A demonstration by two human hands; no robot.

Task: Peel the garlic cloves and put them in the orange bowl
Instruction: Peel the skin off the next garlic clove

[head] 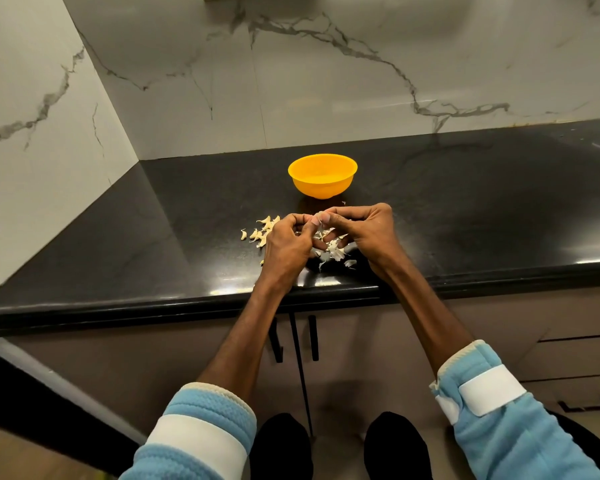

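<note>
Garlic cloves, small pale curved pieces in their papery skins (pixel 262 230), lie in a loose cluster on the glossy black stone countertop (pixel 465 209), just beside the left hand (pixel 286 242) on its outer side. Both hands meet above the counter's near edge: the left hand and the right hand (pixel 364 230) pinch one small pale clove between their fingertips (pixel 321 218), though it is mostly hidden, so how much skin it has shed cannot be told. Under and between the hands sits a scatter of thin whitish peeled skins (pixel 335 252), which suggests several cloves have already been stripped. The round orange plastic bowl (pixel 322 180) stands upright just beyond the hands, apart from them; its inside looks bare from this angle (the near wall hides the bottom, so peeled cloves may rest there unseen). Judging by the unpeeled cluster, the work is somewhere mid-course, with a good handful yet to peel and drop in.
</note>
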